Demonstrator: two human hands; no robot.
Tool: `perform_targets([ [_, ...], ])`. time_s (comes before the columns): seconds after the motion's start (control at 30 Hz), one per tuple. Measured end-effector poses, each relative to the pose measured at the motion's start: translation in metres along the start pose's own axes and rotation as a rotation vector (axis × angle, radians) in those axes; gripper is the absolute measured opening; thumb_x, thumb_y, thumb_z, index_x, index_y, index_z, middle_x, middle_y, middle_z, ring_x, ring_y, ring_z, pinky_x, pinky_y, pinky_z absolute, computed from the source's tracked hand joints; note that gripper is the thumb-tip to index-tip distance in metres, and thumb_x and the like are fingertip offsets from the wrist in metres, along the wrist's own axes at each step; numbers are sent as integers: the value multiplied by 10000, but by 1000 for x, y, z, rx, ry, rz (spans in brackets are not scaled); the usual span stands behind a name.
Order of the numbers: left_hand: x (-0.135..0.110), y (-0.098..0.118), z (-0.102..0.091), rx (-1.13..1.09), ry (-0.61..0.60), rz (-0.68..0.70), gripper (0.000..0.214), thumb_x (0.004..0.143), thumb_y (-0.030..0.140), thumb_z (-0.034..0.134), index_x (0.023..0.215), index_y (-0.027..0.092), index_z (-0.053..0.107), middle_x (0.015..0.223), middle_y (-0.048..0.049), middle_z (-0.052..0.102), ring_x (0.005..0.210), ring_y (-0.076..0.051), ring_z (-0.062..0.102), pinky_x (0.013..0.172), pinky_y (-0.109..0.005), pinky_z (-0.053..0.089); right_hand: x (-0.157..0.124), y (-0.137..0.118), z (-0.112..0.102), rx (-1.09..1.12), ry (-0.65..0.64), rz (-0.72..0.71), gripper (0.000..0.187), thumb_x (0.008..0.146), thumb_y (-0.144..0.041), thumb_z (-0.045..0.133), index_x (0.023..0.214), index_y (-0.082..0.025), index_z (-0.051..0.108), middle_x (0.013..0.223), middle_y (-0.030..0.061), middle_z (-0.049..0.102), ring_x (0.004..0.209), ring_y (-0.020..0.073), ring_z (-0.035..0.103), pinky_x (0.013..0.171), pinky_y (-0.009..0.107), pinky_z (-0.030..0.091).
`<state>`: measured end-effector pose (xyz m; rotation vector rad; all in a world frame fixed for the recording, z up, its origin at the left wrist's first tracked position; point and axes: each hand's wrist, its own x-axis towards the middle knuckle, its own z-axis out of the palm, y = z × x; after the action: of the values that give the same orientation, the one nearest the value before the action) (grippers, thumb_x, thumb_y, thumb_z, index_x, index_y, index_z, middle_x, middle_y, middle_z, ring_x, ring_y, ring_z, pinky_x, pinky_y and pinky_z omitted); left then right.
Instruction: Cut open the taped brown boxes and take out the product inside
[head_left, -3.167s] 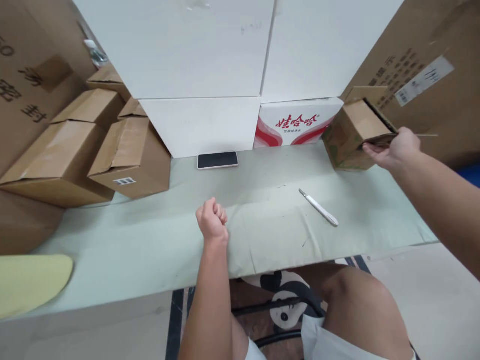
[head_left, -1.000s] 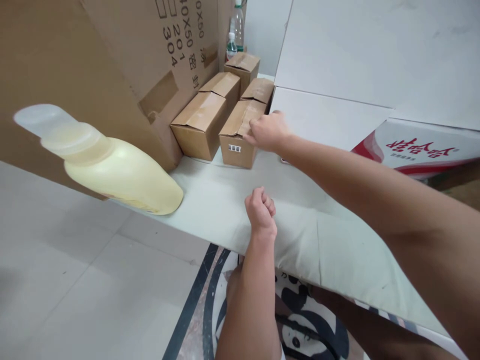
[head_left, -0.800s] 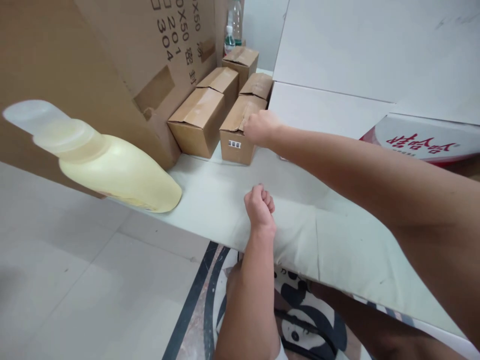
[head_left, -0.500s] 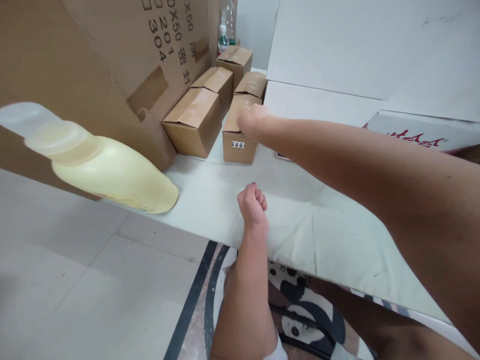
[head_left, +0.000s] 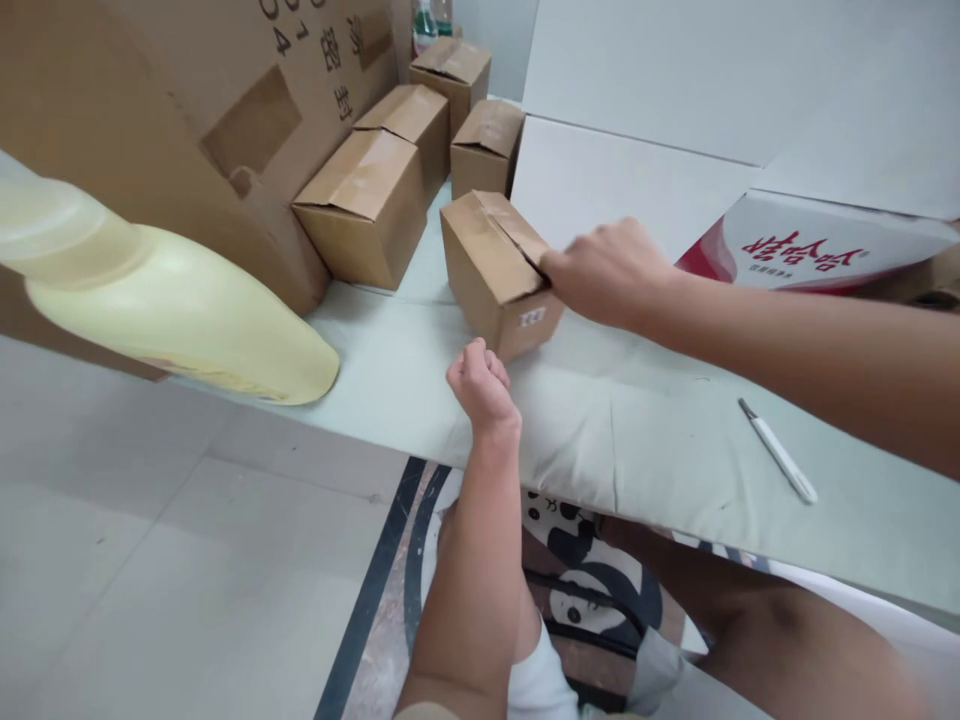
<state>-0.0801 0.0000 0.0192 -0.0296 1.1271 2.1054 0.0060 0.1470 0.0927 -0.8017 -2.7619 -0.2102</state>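
A small brown cardboard box [head_left: 480, 255], taped along the top with a barcode label on its near end, sits tilted and turned on the covered table. My right hand [head_left: 600, 270] grips it at the near right top edge, where the lid gapes slightly; the fingertips are partly hidden. Just in front of the box is my left hand [head_left: 481, 385], curled into a fist; whether anything is inside cannot be seen. To the right lies a slim white-handled knife or scalpel-like tool [head_left: 780, 452], touched by neither hand.
Several similar boxes [head_left: 360, 180] stand behind, along a large printed carton [head_left: 247, 130]. A pale yellow bottle [head_left: 195, 310] leans large at the left. Bottles [head_left: 426, 25] stand at the back. A white carton with red lettering [head_left: 817, 245] lies right. The table's front edge [head_left: 570, 490] runs below.
My right hand has pulled the labelled box toward me and to the right, tilting and turning it away from the box behind. The white-handled tool has come into view.
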Motion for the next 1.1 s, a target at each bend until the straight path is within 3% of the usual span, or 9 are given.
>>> perform_targets([
  [0.1,2,0,-2,1,-9,16,486,839,267,584,556,229,191,476,95,138,398,-41,130,393,-208,118,-70,9,-36,-176,-142,-23,339,971,-275,406,972,-237,743,878,98,802,833,330,764,655,439,519],
  [0.17,4,-2,-2,15,-20,48,473,835,277,597,565,224,212,497,91,160,420,-44,134,404,-204,122,-108,20,-46,-118,-86,-37,361,971,-322,405,971,-248,759,996,95,821,937,328,773,657,422,537],
  [0.23,5,-5,0,36,-26,80,438,830,257,589,576,223,235,519,86,176,439,-49,141,413,-204,126,-133,27,-45,-12,2,91,348,940,-332,456,1101,-231,747,1096,119,809,953,321,769,717,446,577],
  [0.33,4,-12,6,52,-23,88,398,819,206,555,573,222,244,528,82,179,449,-56,139,421,-206,140,-138,19,-32,227,60,265,535,912,-432,542,1396,-213,602,1417,174,664,1203,359,687,886,523,595],
  [0.43,1,-19,15,39,-1,79,382,817,174,521,563,222,239,524,82,174,449,-58,138,426,-206,165,-114,-7,-14,421,-58,265,760,881,-591,591,1530,-213,470,1645,202,406,1494,399,435,1101,597,487],
  [0.5,-1,-22,20,27,14,82,381,822,168,507,566,225,231,529,83,166,450,-59,141,430,-206,184,-96,-23,-5,433,-144,281,802,850,-613,618,1530,-213,477,1667,204,353,1503,426,393,1168,623,407],
  [0.77,-1,-20,19,68,12,116,454,871,258,560,578,225,215,534,83,153,427,-56,140,416,-220,172,-91,-37,8,280,-176,282,1046,715,-668,752,1595,-291,330,1681,202,282,1396,536,394,1019,711,463],
  [0.93,-3,-15,15,86,30,222,523,874,323,612,579,219,194,526,81,144,438,-56,130,420,-225,123,-121,-11,1,291,-178,224,1007,746,-571,748,1617,-302,319,1633,200,331,1427,524,398,1103,737,400],
  [1.1,-5,-16,11,84,-17,197,528,878,337,623,573,220,208,542,78,146,449,-61,136,428,-231,117,-203,18,-22,292,-29,159,889,794,-644,704,1579,-334,425,1546,198,447,1401,483,493,1112,690,443],
])
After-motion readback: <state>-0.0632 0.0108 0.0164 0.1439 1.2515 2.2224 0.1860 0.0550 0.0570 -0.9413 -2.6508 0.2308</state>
